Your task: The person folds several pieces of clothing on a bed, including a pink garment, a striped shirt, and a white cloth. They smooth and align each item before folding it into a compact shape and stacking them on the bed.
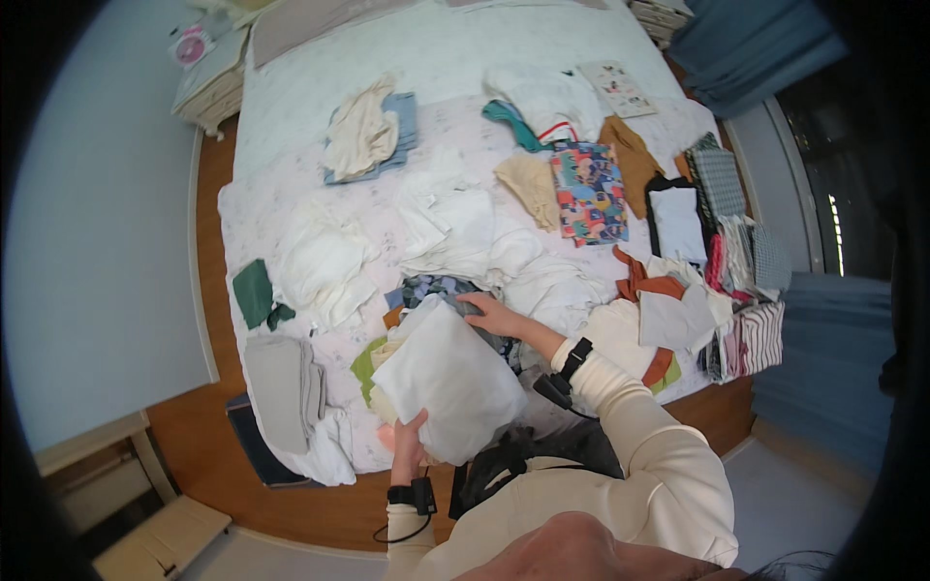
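A white folded cloth lies tilted between my two hands at the near edge of the bed. My left hand grips its lower left edge. My right hand rests at its upper right corner, by a dark grey cloth; whether its fingers close on either cloth cannot be told. Under and behind the white cloth are a dark patterned garment and a lime green cloth. Crumpled white garments lie just beyond my hands.
Folded grey cloth and a green cloth lie left. A cream garment tops folded blue denim farther back. A colourful patterned cloth, a grey garment and a striped folded stack are on the right. A nightstand stands back left.
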Action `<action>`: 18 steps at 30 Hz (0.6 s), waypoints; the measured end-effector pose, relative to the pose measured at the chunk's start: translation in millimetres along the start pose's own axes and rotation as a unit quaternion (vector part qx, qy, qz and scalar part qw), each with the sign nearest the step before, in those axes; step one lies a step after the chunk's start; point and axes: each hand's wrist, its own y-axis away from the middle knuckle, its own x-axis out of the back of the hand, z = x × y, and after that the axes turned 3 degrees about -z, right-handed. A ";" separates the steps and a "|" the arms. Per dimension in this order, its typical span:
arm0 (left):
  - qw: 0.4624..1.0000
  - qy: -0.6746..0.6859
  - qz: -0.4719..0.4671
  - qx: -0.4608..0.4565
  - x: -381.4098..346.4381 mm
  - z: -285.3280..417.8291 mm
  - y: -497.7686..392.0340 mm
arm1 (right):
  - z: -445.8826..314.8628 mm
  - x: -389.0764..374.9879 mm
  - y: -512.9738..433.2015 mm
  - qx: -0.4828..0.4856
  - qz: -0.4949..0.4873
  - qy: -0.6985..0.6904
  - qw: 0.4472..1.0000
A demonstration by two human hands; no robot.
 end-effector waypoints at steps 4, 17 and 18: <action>0.998 -0.015 -0.051 -0.027 -38.3 29.0 18.5 | 40.8 12.4 56.7 -0.095 0.038 -0.154 0.983; 0.970 0.166 -0.170 -0.053 -102.6 125.1 -78.9 | 154.8 55.1 273.8 -0.194 0.296 -0.200 0.914; 0.957 0.185 -0.219 -0.038 -94.6 127.2 -101.6 | 158.8 52.7 282.0 -0.181 0.332 -0.247 0.892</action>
